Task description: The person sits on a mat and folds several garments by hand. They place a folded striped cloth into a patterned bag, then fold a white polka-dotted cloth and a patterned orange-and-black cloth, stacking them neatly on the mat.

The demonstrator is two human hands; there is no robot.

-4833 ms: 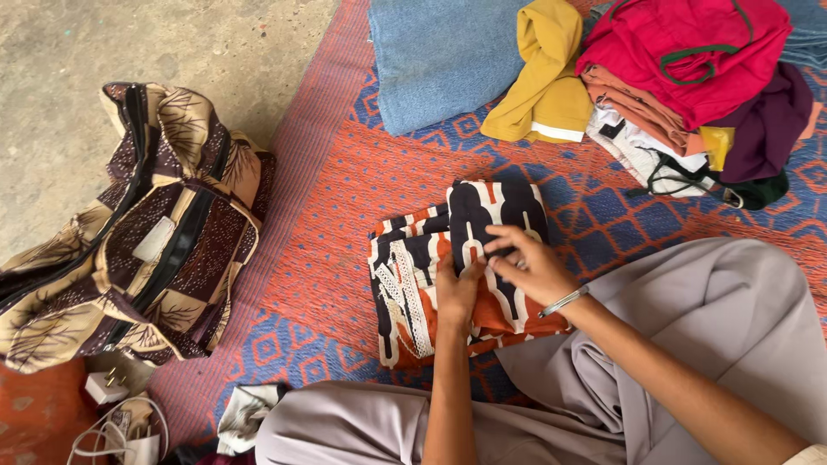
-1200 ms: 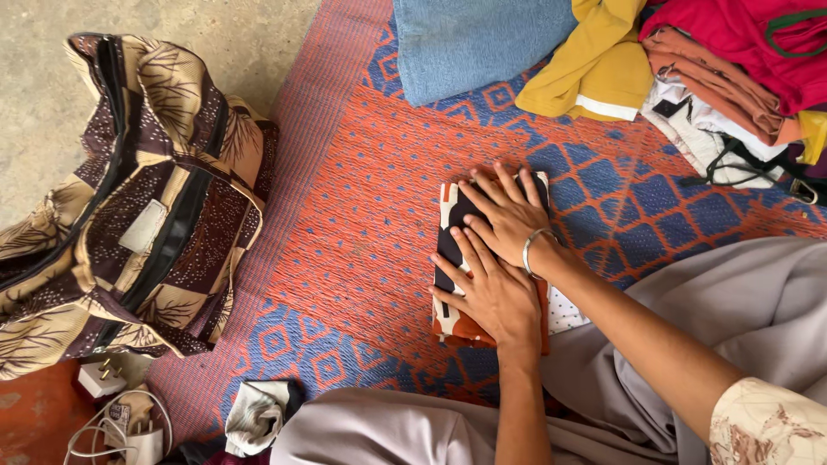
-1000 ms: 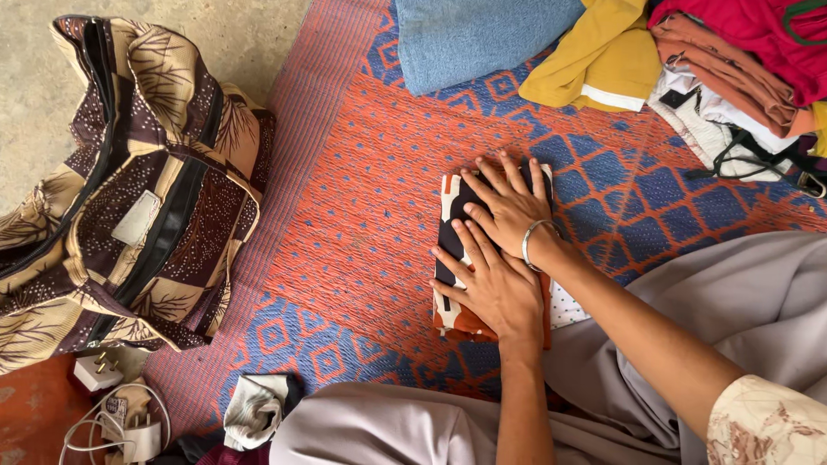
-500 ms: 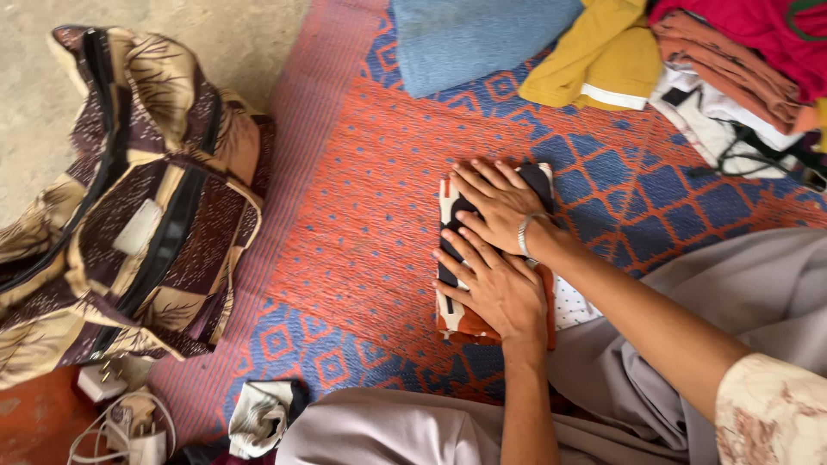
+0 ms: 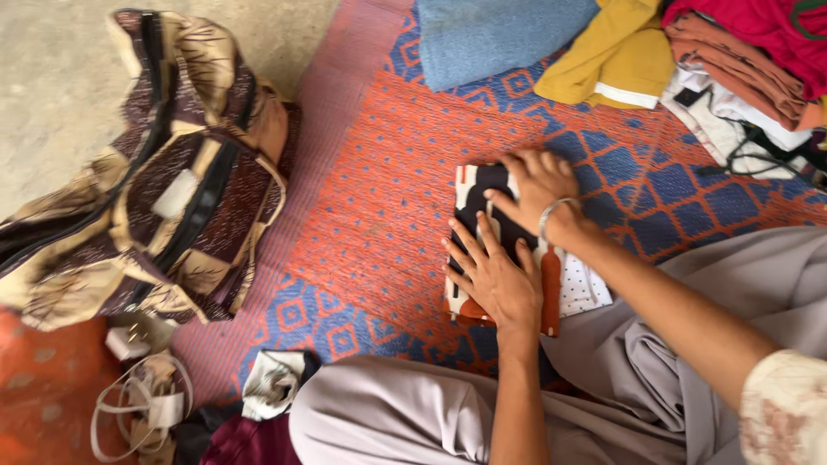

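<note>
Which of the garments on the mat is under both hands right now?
The folded orange, black and cream patterned cloth, pressed flat by the left hand and right hand; the blue, yellow and red garments lie untouched along the mat's far edge.

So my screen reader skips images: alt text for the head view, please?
Both hands, left hand and right hand, press flat on a folded patterned cloth on a woven mat. A patterned bag lies left; piled clothes lie top right.

A folded cloth [image 5: 482, 245] lies on the mat [image 5: 379, 189], both hands flat on it, left hand [image 5: 493, 280] nearer the body than the right hand [image 5: 538, 185]. A bag [image 5: 164, 189] sits well left; clothes [image 5: 689, 52] are piled behind; what seems a cable [image 5: 142, 405] lies before the bag.
</note>
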